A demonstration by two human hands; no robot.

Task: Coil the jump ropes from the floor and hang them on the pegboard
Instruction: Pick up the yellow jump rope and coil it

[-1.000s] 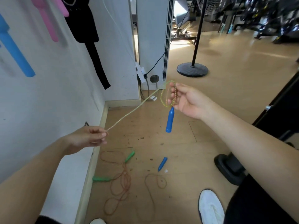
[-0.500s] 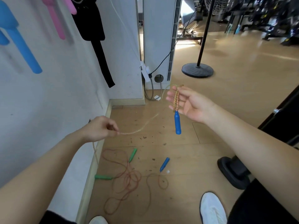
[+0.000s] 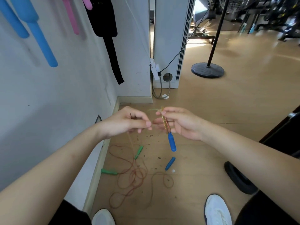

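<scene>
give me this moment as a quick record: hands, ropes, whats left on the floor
right: the right hand holds the coiled yellow rope, a blue handle dangling below
left: the left hand pinches its loose strand, close to the right hand
floor: second blue handle; green-handled rope lying uncoiled by the baseboard
hung: neither rope yet

**Both hands on one rope above a tangle**

The right hand (image 3: pixel 183 123) grips a small coil of yellow-green rope (image 3: pixel 164 121), and its blue handle (image 3: pixel 172 142) dangles below. Just beside it, the left hand (image 3: pixel 128 122) pinches a blurred strand of the same rope. On the wooden floor (image 3: pixel 227 111) lie a second blue handle (image 3: pixel 170 163), two green handles (image 3: pixel 138 152) and loose reddish rope (image 3: pixel 134 175).
</scene>
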